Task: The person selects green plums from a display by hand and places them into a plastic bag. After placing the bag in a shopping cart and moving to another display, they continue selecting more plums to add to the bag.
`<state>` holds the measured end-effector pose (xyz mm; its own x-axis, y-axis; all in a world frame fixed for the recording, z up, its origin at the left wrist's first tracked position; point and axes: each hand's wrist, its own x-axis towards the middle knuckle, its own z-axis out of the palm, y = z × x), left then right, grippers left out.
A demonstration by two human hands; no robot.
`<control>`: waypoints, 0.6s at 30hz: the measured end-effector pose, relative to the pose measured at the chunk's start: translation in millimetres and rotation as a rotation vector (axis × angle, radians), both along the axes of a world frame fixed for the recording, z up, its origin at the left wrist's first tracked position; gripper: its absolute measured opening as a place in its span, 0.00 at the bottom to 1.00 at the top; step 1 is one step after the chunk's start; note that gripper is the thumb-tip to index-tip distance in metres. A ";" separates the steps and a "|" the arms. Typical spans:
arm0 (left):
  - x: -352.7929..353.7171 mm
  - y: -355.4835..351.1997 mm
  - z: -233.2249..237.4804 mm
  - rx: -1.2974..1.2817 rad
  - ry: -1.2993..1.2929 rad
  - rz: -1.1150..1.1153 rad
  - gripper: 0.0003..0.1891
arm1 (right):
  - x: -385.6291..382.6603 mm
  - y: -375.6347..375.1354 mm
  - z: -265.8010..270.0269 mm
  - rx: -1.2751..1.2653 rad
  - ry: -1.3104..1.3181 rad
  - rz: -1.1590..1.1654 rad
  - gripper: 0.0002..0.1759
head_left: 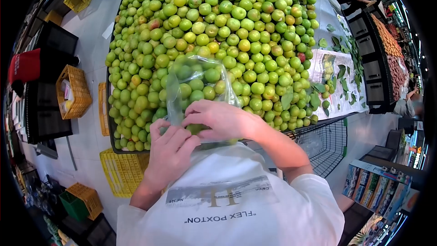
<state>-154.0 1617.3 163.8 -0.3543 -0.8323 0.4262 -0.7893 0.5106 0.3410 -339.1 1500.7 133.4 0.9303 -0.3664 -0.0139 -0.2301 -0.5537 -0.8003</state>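
A big heap of green plums [246, 23], some tinged yellow or red, fills the display in front of me. A clear plastic bag [174, 92] lies against its near edge, and green plums show through the film. At the bag's near left side, my left hand [172, 151] has its fingers bent and pinched on the plastic. My right hand [218, 119] is closed on the bag too, its fingertips close to those of the left. The bag's gathered edge is partly hidden behind my fingers.
Yellow crates [119, 173] stand on the floor at the left, near another yellow basket [73, 92]. To the right are a wire shopping cart [325, 148], newspaper [334, 105] with loose leaves, and a boxed-goods stand [375, 187]. A person in a red top [25, 65] is at far left.
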 end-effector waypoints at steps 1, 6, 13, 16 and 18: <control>0.7 0.1 -0.3 0.005 0.008 0.003 0.07 | -1.4 6.2 -1.5 -0.062 -0.044 -0.023 0.21; 7.1 -7.3 1.2 0.050 0.029 -0.039 0.07 | -25.9 -3.1 10.2 -0.094 -0.152 -0.366 0.17; 3.8 -58.1 26.8 0.144 0.078 -0.227 0.12 | -124.7 -82.6 -32.9 -0.734 -0.043 -1.112 0.25; -7.3 -104.3 32.7 0.145 -0.024 -0.254 0.15 | -149.2 -117.4 -36.5 -0.876 0.014 -1.210 0.32; -17.1 -141.8 31.6 0.158 -0.126 -0.215 0.18 | -151.0 -135.0 -38.9 -0.799 0.086 -1.258 0.34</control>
